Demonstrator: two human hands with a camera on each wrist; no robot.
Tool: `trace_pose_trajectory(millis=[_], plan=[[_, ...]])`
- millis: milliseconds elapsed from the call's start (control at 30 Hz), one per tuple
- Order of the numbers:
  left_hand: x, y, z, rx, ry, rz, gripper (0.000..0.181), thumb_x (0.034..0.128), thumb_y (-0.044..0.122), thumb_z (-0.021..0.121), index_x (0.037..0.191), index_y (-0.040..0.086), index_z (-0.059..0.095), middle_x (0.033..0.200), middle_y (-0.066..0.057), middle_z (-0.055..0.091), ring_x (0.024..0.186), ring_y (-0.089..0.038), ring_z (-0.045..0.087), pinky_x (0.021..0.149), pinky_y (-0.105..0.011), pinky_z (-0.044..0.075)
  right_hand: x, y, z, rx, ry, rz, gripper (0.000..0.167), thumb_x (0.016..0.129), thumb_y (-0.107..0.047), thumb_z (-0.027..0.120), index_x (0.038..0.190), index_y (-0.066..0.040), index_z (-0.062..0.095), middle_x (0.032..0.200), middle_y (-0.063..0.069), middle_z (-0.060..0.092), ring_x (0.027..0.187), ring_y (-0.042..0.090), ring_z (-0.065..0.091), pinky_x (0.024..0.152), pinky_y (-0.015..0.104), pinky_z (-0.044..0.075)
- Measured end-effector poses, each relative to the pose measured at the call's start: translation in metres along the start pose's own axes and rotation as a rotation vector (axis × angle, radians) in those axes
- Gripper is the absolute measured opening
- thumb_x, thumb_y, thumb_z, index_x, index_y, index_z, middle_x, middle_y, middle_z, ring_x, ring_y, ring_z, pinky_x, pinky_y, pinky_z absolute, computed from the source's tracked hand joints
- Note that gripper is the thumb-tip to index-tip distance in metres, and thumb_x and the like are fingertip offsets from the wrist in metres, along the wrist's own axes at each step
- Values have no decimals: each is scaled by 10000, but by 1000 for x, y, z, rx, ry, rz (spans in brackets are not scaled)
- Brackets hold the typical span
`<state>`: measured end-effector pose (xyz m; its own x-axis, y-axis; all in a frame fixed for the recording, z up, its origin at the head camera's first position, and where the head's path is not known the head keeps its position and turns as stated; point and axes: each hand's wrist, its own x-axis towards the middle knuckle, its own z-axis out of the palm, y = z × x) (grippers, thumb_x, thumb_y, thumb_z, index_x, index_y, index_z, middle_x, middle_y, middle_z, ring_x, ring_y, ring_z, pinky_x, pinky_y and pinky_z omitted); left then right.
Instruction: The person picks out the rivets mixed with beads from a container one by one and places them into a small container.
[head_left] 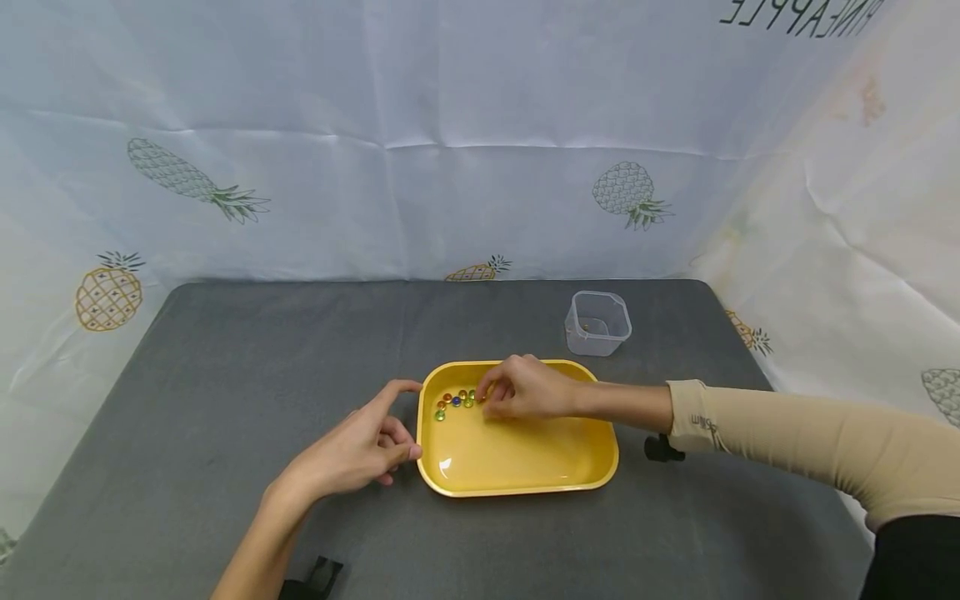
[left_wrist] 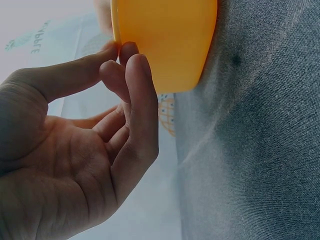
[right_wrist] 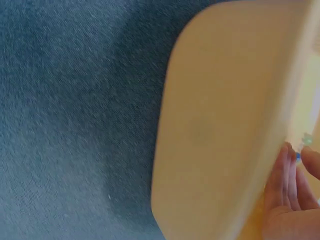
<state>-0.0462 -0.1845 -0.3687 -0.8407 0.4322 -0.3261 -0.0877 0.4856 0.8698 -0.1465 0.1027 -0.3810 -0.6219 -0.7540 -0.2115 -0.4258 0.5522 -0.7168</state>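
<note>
A yellow tray (head_left: 517,483) lies on the grey table, with several small glass marbles (head_left: 457,402) in green, orange and blue in a bent row near its far left corner. My left hand (head_left: 360,450) holds the tray's left edge, index finger at the far corner and thumb lower down; the left wrist view shows the fingertips against the rim. Inside the tray, my right hand (head_left: 532,387) has thumb and index finger bent together at the row's right end, around an orange marble that the fingers mostly hide. The right wrist view catches only part of this hand (right_wrist: 292,200).
Behind the tray, towards the right, stands a clear plastic container (head_left: 597,340) with a few tiny bits inside. A grey cloth (head_left: 262,375) covers the table. Pineapple-printed curtains (head_left: 420,208) hang along the back and sides.
</note>
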Motion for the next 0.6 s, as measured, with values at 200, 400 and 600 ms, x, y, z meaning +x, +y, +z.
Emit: trace_pose_trajectory(millis=[200,400,600], plan=[[0,2,-1,1,1,-7,735,1029,109,745,1633,136,327,947,-141,740,767,-252,709,636,-346,630,0,3,3,38,26,37,254,962,-80,818,1202,-4,788,926,68,829,727,29,720,694,167,608],[0,5,-2,-7,-3,-11,735,1027,100,744,1632,127,327,938,-141,741,764,-253,709,632,-345,630,-1,5,3,42,19,39,243,962,-86,819,1188,-1,794,909,66,828,718,37,711,684,162,592],[0,9,-2,-24,-7,-12,761,1017,103,760,1638,121,320,928,-134,741,749,-241,702,620,-342,625,-1,6,2,53,5,41,167,951,-81,826,1103,-14,811,834,41,798,661,3,658,650,170,581]])
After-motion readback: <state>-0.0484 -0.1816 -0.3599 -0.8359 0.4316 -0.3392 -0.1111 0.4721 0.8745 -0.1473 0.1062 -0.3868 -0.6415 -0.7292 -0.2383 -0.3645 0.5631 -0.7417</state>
